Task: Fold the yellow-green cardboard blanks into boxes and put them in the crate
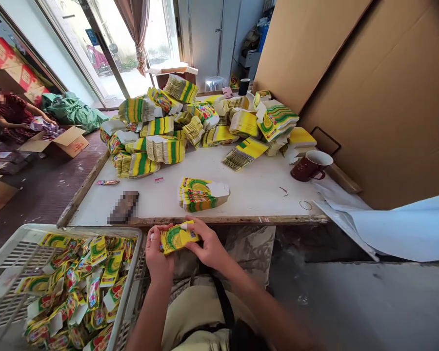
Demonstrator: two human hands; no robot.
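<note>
Between my two hands, just short of the table's front edge, is a small yellow and green carton (176, 238). My left hand (158, 253) grips its left end, fingers curled around it. At the other end my right hand (206, 243) pinches the carton near a barcode, its thumb below and fingers above. Past my hands, on the table, lies a fanned stack of flat yellow cartons (197, 195) with white flaps. To my left, a white plastic basket (139, 253) contains many cartons of the same kind, some with white flaps sticking out.
Bundles of flat cartons (164, 148) are heaped across the back of the white table (241, 195). A dark red mug (307, 168) and a rubber band (306, 205) are at right, a phone-like item (123, 207) at left. Tall cardboard (388, 97) stands at right. Another person (12, 114) sits far left.
</note>
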